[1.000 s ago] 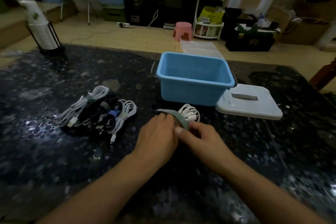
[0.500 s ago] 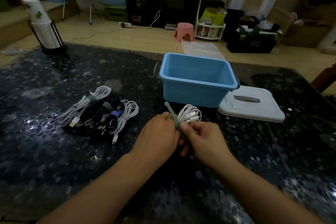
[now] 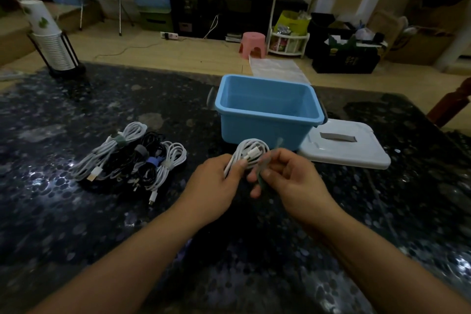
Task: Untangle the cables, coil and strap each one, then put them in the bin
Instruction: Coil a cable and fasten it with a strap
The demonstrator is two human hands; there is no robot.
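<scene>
- The dark speckled table (image 3: 76, 224) is being used as the work surface, and everything below is being placed relative to the blue bin (image 3: 267, 120) standing on it.
- The blue bin is being left open and appears to be holding nothing; its white lid (image 3: 344, 148) is lying flat just beside it, on the right.
- A pile of strapped cables (image 3: 132, 158), white and black, is lying well to the left of the bin, each coil already being held by a band.
- The left hand (image 3: 216, 186) is being held just in front of the bin, its fingers and thumb curled round one side of the white coiled cable (image 3: 251, 154).
- The right hand (image 3: 293, 178) is being held beside it, equally near the bin, its thumb and fingertips pinching the green strap (image 3: 262, 173); the strap is blurred.
- The coil is being raised above the table directly in front of the bin's near wall, its long axis running from the left hand up toward the bin.
- The strap is lying just to the right of the coil's bundled side, standing roughly across the strands, so wrapping is judged to be called for from the right hand, the nearer one to the strap's free end.
</scene>
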